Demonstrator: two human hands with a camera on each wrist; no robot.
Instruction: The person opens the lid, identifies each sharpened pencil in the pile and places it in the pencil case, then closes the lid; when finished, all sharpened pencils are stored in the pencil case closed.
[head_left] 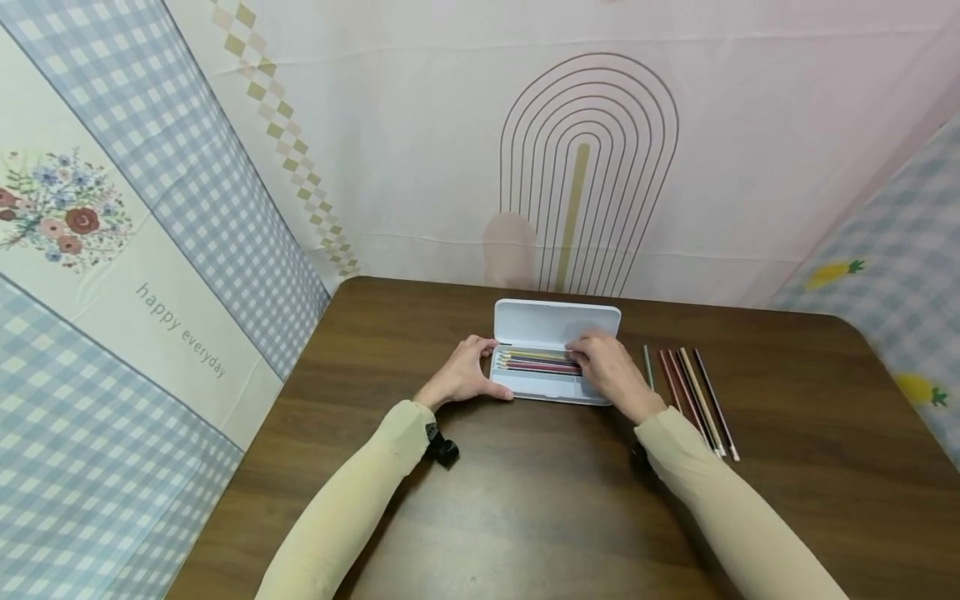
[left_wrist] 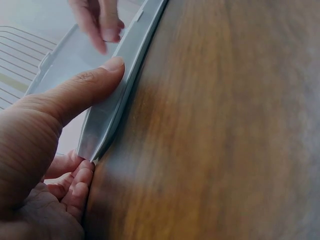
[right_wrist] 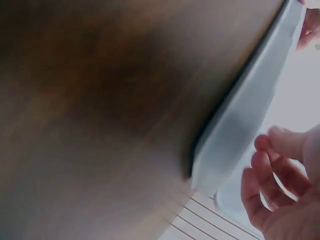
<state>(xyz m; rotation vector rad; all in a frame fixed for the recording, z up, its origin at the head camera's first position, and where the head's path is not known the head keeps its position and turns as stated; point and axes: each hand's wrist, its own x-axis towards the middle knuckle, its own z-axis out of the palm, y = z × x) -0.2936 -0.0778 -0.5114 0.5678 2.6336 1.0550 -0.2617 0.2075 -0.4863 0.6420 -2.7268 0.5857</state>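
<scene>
A white pencil case [head_left: 542, 386] lies on the table with its lid [head_left: 551, 322] raised at the back. Several colored pencils [head_left: 528, 361] lie side by side in it, sharpened tips toward the left. My left hand [head_left: 467, 372] grips the case's left end, its thumb on the front edge and the other fingers around the end, as the left wrist view [left_wrist: 55, 120] also shows. Over the case's right end is my right hand [head_left: 606, 367], covering the pencils' far ends. Its fingers [right_wrist: 262, 172] are loosely bent, thumb near the index finger, with no pencil visible between them.
More loose pencils [head_left: 701, 392] lie on the brown table [head_left: 525, 500] right of the case, partly behind the right forearm. A patterned cloth [head_left: 420, 167] hangs behind the table, and checked cloth [head_left: 180, 150] hangs at the left.
</scene>
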